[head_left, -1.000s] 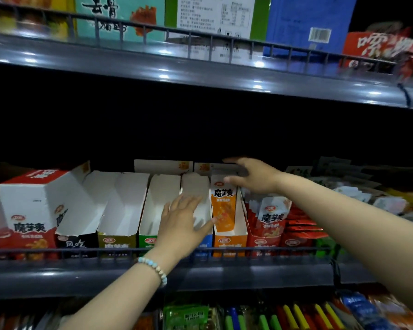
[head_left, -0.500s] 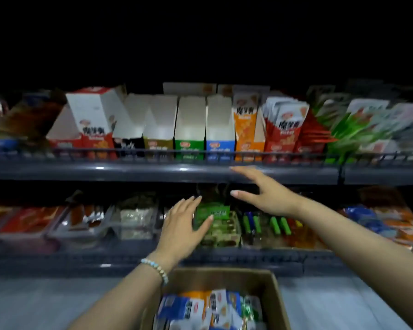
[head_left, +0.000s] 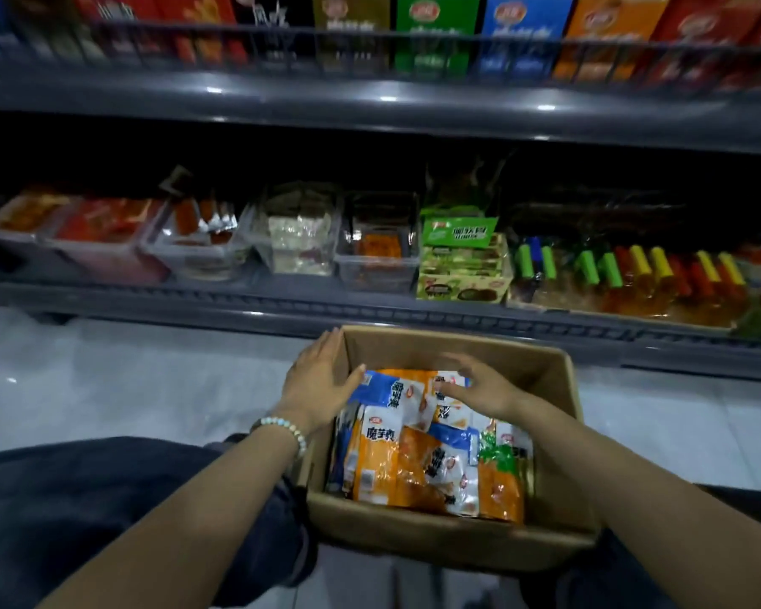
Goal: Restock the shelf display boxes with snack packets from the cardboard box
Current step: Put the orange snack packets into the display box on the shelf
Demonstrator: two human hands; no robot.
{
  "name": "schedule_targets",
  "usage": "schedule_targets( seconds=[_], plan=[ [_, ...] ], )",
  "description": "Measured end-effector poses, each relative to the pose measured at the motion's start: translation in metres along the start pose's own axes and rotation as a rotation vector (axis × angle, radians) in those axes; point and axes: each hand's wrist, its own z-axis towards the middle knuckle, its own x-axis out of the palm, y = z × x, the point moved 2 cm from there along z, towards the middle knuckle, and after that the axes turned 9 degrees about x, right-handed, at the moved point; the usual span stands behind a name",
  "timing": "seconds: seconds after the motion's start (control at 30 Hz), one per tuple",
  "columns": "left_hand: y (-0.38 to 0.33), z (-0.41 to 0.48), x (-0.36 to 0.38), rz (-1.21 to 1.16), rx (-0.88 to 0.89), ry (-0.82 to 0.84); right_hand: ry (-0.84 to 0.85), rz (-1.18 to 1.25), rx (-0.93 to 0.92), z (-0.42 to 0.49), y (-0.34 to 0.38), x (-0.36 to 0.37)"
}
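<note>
Snack packets (head_left: 418,454) in the cardboard box (head_left: 458,538) lie beneath left hand (head_left: 319,382), right hand (head_left: 479,386).

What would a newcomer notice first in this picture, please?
The box at bottom centre, full of orange and blue packets, draws the eye first. Both hands are open over it, the left hand at its left wall, the right hand above the packets. Behind, a shelf holds clear tubs of snacks.
</note>
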Motion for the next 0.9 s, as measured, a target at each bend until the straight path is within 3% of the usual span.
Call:
schedule_targets(
  seconds=[0.17, 0.3, 0.57, 0.9],
  plan=[
    [0.019, -0.009, 0.021, -0.126, -0.059, 0.017, 0.109, 0.227, 0.160, 0.022, -0.023, 0.044],
    [0.035, -0.006, 0.039, -0.160, -0.074, 0.063, 0.179, 0.238, 0.239, 0.035, -0.043, 0.066],
    [0.045, -0.004, 0.066, -0.130, -0.129, -0.010, 0.090, 0.018, 0.333, 0.039, -0.097, 0.083],
    [0.049, -0.003, 0.074, -0.116, -0.135, -0.080, 0.187, -0.072, 0.330, 0.036, -0.113, 0.096]
  ],
)
